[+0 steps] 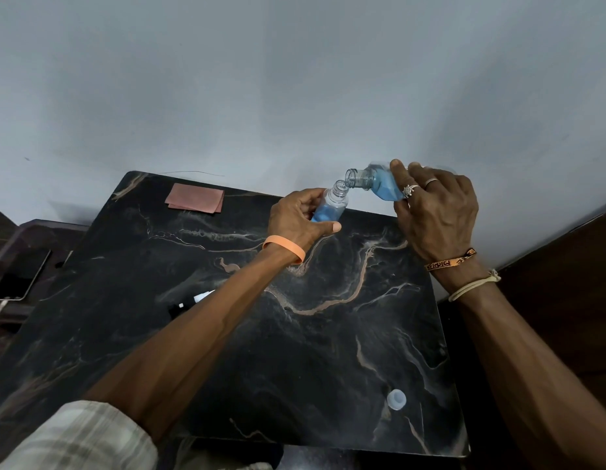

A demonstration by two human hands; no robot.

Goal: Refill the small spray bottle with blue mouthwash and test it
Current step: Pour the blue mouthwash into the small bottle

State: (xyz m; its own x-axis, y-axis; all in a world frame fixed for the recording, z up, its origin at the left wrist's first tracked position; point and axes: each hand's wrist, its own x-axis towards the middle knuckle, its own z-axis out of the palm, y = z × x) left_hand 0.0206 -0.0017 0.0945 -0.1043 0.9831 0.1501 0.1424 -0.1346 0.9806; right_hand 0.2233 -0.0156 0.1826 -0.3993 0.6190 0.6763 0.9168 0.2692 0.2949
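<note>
My left hand (300, 220) grips the small clear spray bottle (330, 205), uncapped and partly filled with blue liquid, above the far side of the black marble table (295, 334). My right hand (437, 208) holds the larger mouthwash bottle (376, 183) tipped to the left, its open neck right at the small bottle's mouth. Blue mouthwash sits in the tipped bottle's lower part. The spray head (189, 301), black and white, lies on the table partly hidden by my left forearm. A translucent cap (396, 399) rests near the table's front right.
A folded pink cloth (196, 198) lies at the table's far left corner. A phone (20, 274) with a cable rests on a low surface to the left. A pale wall stands behind the table; dark wooden furniture (559, 283) is at the right.
</note>
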